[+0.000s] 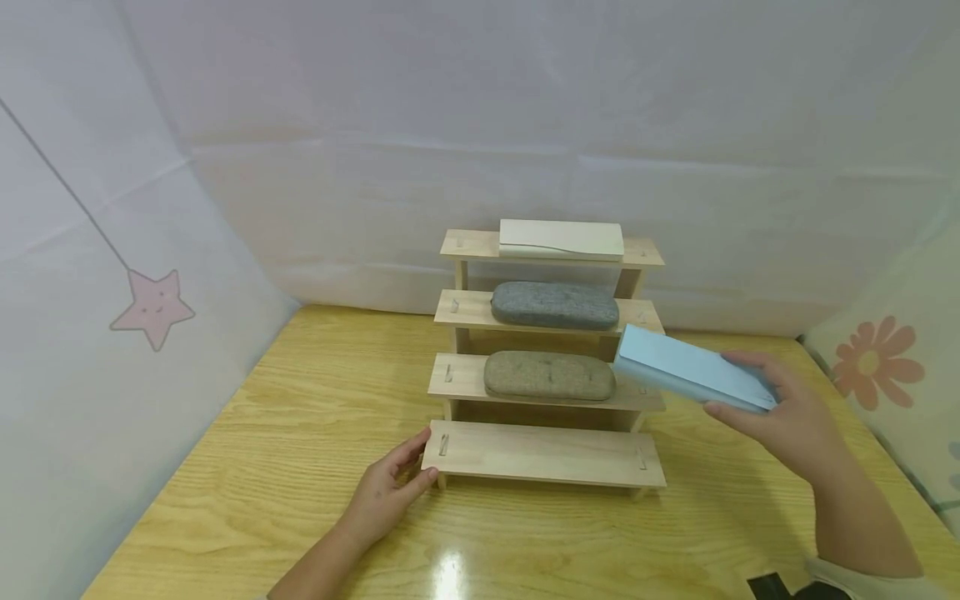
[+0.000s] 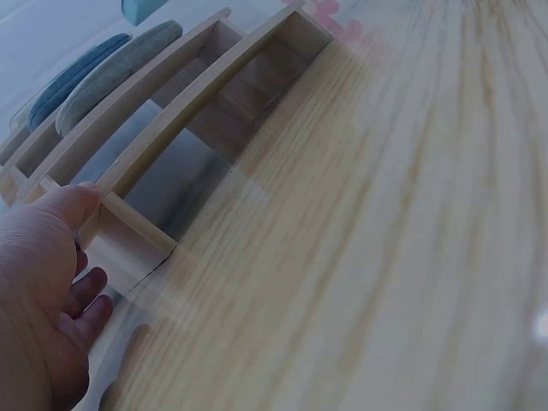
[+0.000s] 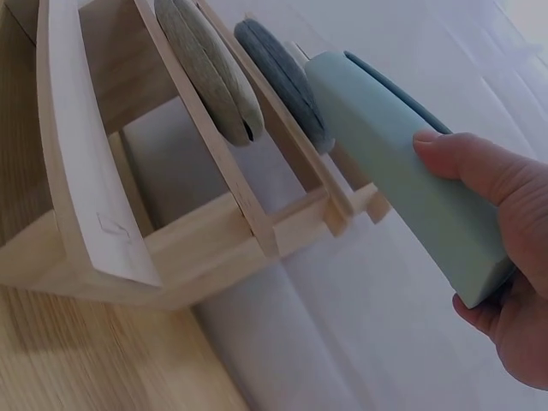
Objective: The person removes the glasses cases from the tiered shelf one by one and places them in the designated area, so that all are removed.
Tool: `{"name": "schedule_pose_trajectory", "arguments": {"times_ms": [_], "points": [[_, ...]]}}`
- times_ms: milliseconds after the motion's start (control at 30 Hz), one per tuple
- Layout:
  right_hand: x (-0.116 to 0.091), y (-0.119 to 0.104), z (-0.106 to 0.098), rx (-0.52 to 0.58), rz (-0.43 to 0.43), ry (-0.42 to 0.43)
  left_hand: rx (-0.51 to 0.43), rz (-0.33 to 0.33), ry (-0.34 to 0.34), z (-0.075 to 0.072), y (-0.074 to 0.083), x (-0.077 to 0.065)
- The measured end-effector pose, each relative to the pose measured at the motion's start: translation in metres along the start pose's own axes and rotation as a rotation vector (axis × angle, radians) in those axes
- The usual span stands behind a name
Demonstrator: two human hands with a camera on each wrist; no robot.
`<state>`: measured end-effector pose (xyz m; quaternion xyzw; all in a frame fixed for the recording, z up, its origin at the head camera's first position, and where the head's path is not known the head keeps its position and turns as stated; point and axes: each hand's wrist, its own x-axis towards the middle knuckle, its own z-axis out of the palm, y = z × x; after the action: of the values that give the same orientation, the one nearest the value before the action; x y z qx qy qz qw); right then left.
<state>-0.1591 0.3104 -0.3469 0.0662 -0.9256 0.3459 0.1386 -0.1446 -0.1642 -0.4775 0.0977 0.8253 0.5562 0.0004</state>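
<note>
A light-blue glasses case (image 1: 693, 367) is in my right hand (image 1: 795, 417), gripped at its right end between thumb and fingers. It is held in the air, tilted, to the right of a stepped wooden display rack (image 1: 540, 454). My left hand (image 1: 382, 492) holds the left end of the rack's lowest step, the thumb at its front corner. In the left wrist view, that thumb (image 2: 73, 204) lies against the step's edge. On the rack lie a white glasses case (image 1: 561, 237) on top, a grey one (image 1: 555, 305) below it, and an olive-beige one (image 1: 549, 376) under that.
The rack stands on a wood-grain table (image 1: 300, 417). White sheeting (image 1: 375, 208) hangs behind and at the sides, printed with a pink star (image 1: 153, 308) on the left and an orange flower (image 1: 877, 362) on the right.
</note>
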Motion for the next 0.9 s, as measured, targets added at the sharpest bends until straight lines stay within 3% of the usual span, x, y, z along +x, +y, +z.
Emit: {"name": "schedule_pose_trajectory", "arguments": {"times_ms": [700, 900], "points": [[0.004, 0.044, -0.022, -0.043, 0.025, 0.138, 0.014, 0.004, 0.011, 0.001, -0.003, 0.002], [0.003, 0.053, -0.022, -0.054, 0.044, 0.135, -0.005, -0.031, 0.004, 0.002, -0.003, 0.001]]}}
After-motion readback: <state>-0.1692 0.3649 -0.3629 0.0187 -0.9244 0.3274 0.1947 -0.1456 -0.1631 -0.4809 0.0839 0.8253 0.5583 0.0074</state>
